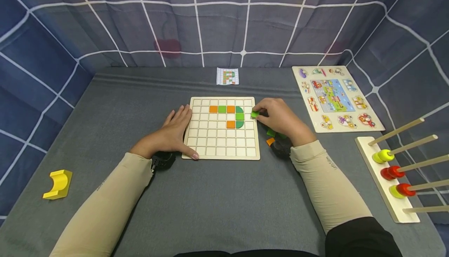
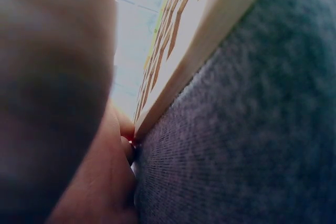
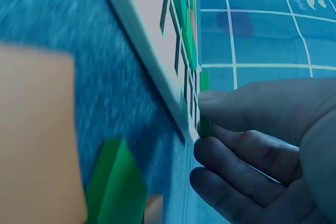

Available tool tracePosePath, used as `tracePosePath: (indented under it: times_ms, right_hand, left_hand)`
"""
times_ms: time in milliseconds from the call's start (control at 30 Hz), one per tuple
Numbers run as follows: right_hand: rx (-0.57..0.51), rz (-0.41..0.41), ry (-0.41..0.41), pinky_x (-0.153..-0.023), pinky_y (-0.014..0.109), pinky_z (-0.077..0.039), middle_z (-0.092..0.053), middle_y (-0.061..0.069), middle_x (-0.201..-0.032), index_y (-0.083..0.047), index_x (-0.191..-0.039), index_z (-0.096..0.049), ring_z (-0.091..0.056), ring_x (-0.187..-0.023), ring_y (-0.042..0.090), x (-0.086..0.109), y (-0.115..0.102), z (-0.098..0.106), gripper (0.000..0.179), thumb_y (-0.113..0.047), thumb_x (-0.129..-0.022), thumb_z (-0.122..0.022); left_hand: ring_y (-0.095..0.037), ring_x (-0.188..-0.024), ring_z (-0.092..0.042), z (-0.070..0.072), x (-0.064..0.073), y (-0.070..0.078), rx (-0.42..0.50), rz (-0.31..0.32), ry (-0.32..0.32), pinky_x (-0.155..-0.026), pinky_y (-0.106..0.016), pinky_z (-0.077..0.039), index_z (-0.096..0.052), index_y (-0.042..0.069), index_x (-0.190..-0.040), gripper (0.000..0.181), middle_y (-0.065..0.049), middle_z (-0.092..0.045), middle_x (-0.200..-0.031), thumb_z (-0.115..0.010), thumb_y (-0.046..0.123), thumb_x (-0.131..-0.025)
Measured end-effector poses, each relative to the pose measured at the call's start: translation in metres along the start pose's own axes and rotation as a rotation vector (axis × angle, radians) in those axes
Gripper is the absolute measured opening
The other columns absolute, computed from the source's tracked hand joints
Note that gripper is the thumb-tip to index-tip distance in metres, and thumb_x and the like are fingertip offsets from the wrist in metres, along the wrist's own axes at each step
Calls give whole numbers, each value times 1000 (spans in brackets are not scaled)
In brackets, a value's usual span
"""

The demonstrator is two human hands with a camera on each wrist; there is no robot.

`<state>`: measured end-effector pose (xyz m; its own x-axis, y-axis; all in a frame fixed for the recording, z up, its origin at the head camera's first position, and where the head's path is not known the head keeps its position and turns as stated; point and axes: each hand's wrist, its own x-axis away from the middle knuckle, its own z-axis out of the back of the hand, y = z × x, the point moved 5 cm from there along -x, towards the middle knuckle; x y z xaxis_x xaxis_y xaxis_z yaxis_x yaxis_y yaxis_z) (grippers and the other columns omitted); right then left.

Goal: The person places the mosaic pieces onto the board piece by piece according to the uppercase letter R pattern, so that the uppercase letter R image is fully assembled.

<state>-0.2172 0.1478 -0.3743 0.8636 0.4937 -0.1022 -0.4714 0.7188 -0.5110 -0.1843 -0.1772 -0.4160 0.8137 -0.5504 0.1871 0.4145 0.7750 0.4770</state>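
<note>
Yellow arch block (image 1: 59, 185) sits front left. L hand (image 1: 168, 134) is flat, fingers straight, thumb on wood grid board (image 1: 210, 144), front edge. Orange tile (image 1: 270, 141) is nr R hand (image 1: 278, 118), which pinches green tile (image 1: 254, 114) @ board's right edge. Pattern card (image 1: 227, 76) is behind.

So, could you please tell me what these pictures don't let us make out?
Head view: number of loose tiles, partly covered by the right hand.
Head view: tips of three wooden pegs, cut off by the right edge.
Head view: details of the pattern card, too small to read.
Right wrist view: outline of the green tile, edge-on in that hand's pinch.
Left wrist view: squares of the grid board, too slanted to count.
</note>
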Motion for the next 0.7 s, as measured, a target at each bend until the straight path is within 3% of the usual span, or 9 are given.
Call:
tracePosePath:
  times_ms: [400, 700]
  right_hand:
    - [-29, 98, -27, -87, 42, -53, -73, 11, -113, 1, -119, -78, -65, -95, 24, -21, -28, -16, 25, 3, -94, -74]
    - [-10, 195, -68, -94, 37, -51, -73, 8, -113, -3, -114, -80, -66, -104, 23, -40, -61, -35, 20, 0, -95, -76]
  left_hand:
    - [-35, -157, 17, 2, 0, 0, -13, 2, -2, -122, -51, 14, 5, -5, -165, 162, -22, 15, -171, -92, 73, -61]
    - [-33, -157, 17, 1, 0, 0, -11, 2, -5, -122, -50, 14, 5, -4, -165, 162, -21, 15, -172, -92, 74, -61]
